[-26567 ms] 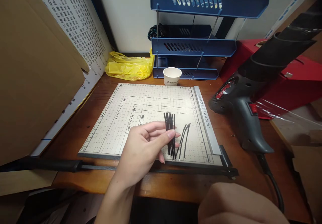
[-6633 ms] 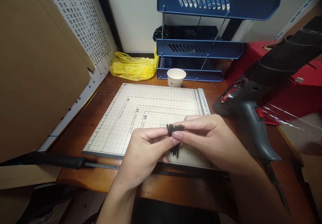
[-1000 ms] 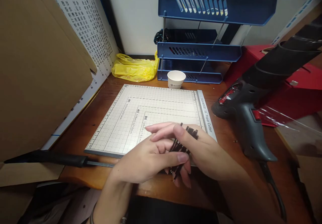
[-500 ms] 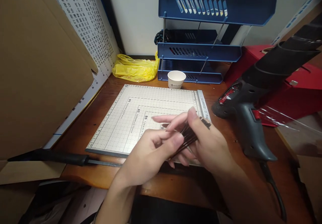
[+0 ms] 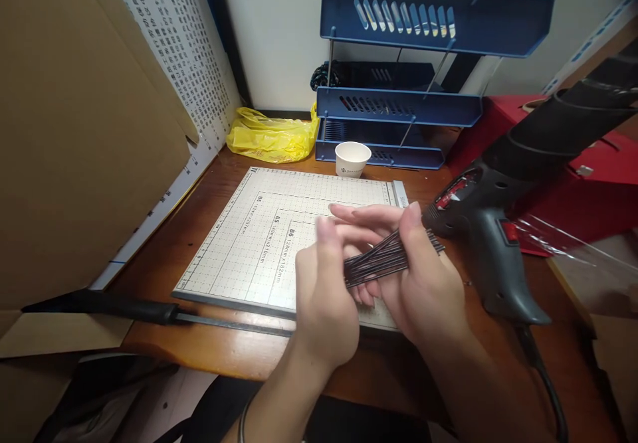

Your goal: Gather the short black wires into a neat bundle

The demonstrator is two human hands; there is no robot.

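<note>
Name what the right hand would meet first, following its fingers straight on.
Probably the left hand, at its raised thumb; depth is unclear, so the right hand might pass behind it, over the paper cutter.

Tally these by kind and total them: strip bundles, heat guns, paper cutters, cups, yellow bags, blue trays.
Bundle of black strips, between the left hand and right hand: 1 (single strips overlap too much to count)
Heat gun: 1
Paper cutter: 1
Cup: 1
Yellow bag: 1
Blue trays: 3
Total: 8
</note>
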